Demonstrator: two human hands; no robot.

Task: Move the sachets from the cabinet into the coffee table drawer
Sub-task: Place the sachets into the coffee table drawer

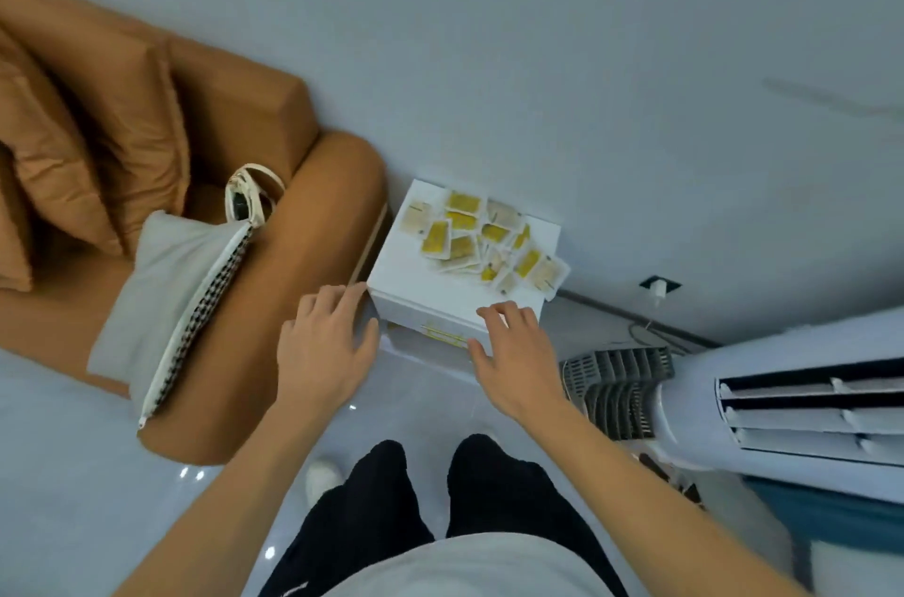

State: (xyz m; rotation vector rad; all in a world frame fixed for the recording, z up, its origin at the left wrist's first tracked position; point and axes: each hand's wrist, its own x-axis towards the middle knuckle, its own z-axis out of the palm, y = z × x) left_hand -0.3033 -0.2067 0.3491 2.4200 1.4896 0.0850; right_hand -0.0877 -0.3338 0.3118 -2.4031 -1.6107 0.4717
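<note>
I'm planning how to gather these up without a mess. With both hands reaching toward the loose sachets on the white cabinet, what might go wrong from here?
1. The sachets lie in a loose overlapping pile; a few at the right overhang the cabinet edge and may slide off if nudged.
2. Neither the left hand nor the right hand holds anything yet; scooping many at once may drop some.
3. Fallen ones could land in the gap by the air conditioner.

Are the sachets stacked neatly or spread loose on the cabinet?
Spread loose: the yellow and pale flat sachets lie scattered and overlapping on the small white cabinet, one overhanging its right edge.
</note>
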